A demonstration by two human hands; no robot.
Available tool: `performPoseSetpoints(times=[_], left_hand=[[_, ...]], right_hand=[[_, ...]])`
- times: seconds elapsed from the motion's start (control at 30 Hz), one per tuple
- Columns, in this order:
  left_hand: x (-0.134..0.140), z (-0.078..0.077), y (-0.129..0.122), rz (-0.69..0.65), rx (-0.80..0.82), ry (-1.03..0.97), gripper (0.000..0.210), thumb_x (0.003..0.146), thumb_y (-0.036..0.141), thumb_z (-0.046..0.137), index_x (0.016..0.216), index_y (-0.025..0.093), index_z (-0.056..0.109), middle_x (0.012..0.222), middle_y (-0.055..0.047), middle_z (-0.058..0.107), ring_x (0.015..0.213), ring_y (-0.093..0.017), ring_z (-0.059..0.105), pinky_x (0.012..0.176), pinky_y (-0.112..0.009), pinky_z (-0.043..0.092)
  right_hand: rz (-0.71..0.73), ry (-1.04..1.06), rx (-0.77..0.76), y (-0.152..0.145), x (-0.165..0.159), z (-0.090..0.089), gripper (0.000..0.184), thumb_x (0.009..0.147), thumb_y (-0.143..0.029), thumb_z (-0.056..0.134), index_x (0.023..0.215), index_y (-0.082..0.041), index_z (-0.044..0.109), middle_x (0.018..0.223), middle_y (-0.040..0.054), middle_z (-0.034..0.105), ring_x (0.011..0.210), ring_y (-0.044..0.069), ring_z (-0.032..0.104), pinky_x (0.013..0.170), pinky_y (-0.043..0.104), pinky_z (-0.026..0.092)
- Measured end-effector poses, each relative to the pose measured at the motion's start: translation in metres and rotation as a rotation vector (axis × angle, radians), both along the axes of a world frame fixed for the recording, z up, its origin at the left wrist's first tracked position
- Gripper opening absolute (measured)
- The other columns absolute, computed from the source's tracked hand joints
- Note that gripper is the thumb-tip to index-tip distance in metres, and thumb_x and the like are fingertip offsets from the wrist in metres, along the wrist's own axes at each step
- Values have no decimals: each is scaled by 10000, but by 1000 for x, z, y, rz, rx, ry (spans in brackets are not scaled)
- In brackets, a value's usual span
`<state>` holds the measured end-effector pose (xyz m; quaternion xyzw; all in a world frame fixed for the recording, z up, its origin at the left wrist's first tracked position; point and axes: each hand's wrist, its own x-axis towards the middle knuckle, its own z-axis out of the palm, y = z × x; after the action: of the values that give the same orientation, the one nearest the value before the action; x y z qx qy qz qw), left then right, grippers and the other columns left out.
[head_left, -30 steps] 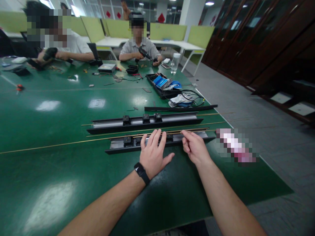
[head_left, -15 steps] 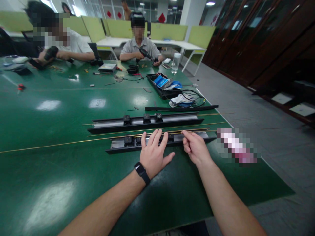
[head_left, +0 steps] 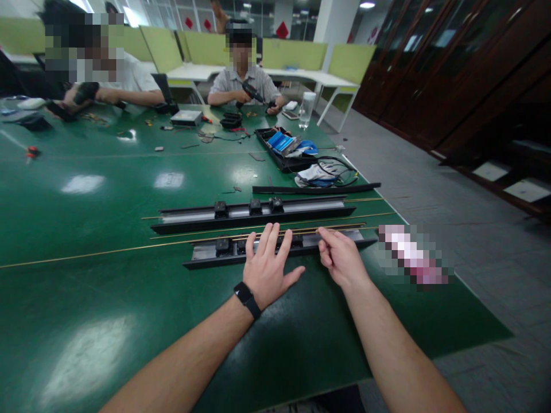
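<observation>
My left hand (head_left: 267,264) lies with fingers spread across a black metal channel (head_left: 215,264), the nearer of two. Black square blocks (head_left: 222,246) sit inside that channel, some partly hidden by the fingers. At the channel's right part, my right hand (head_left: 342,255) is closed, thumb and index finger pinching a thin brass rod (head_left: 107,253). The rod runs along the channel and far out to the left. Just beyond lies the second channel (head_left: 258,221), with black blocks (head_left: 220,209) in it and further thin rods beside it.
A black strip (head_left: 318,189) lies behind the channels. Farther back are gloves (head_left: 316,173), a black cable and a black tray (head_left: 297,164) holding blue items. Two people (head_left: 245,83) handle power tools across the green table (head_left: 107,327). A blurred pink patch (head_left: 413,252) is at right.
The whole view has shifted slightly. Both hands keep almost the same pose over the nearer channel.
</observation>
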<state>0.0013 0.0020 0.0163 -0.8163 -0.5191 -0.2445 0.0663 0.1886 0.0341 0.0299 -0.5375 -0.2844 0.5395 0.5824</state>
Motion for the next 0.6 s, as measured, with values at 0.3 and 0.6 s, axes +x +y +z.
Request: performPoseSetpoints(times=[0.3,0.6], left_hand=[[-1,-3,1,-6,3,11,761,899,637,497,1524,216,390,1608,-161,324,1498,-328,279,1201,-550,139],[-1,-3,1,-5,19,5,790,872,635,545,1527,222,386,1598,-164,345,1490,-340,296,1204,-539,132]], right_hand=[[-5,5,7,0,0,0,320,724,-380,821,806,-164,601,505,-40,567,273,39,358,270,156,195],[-29,8,-7,0,-2,1,381,695,-423,853,762,-180,569,489,-57,534,275,26,341,259,137,201]])
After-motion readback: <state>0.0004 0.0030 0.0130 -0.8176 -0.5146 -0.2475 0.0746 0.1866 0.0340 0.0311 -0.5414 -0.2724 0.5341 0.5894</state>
